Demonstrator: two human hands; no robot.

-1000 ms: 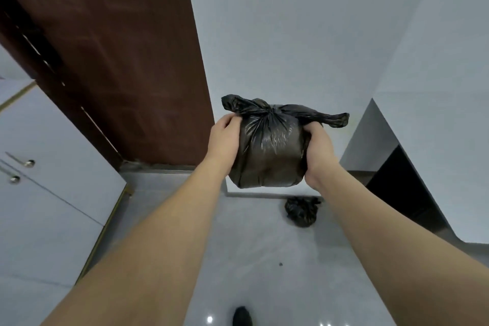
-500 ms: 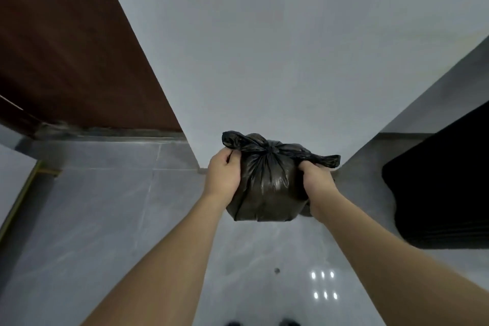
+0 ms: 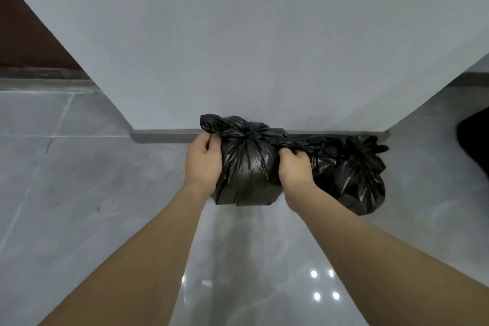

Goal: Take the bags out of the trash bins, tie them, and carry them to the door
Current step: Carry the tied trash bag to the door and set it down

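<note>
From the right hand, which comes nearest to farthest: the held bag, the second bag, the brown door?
1. Held bag: gripped by the right hand, on its left.
2. Second bag: on the floor, just right.
3. Brown door: far upper left.

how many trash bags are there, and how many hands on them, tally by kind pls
black trash bags: 2 (held bag, bag on the floor)
hands: 2 (left hand, right hand), both gripping the held bag
total: 4
</note>
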